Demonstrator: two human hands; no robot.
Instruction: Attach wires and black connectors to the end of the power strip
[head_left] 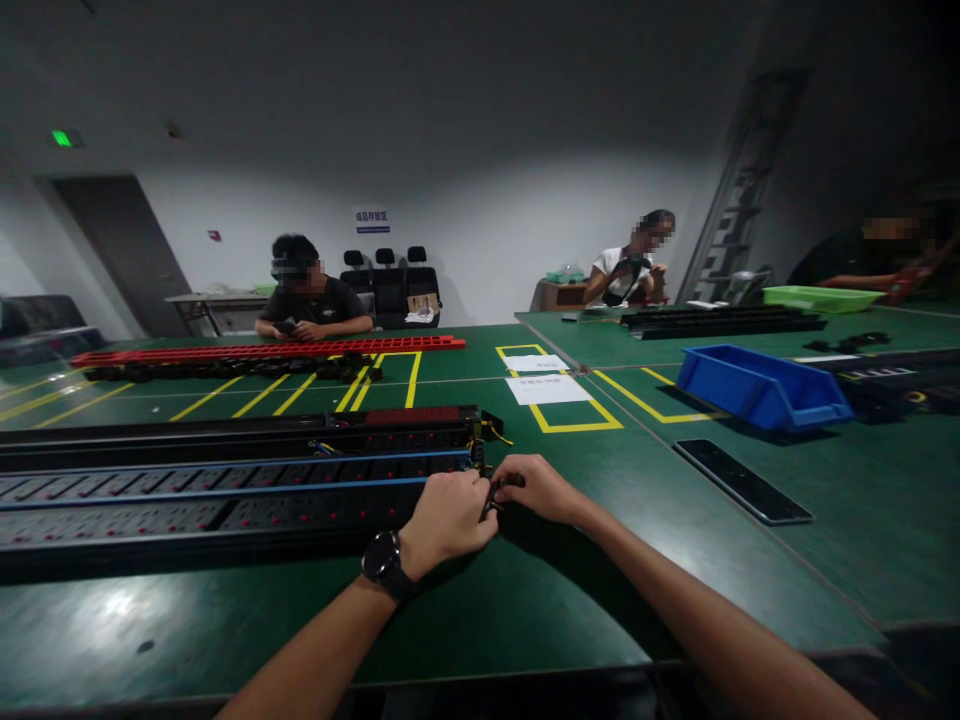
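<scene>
Black socket strips (300, 508), long: flat on the green counter (247, 625), presumably for support along their length. Left hand (452, 515): curled at the nearest strip's right end, apparently steadying it; whether its fingers pinch, cannot tell. Right hand (541, 487): fingers bent, seemingly pinching a small dark end piece (491, 496). Blue bin (757, 388): well apart, rightward.
</scene>
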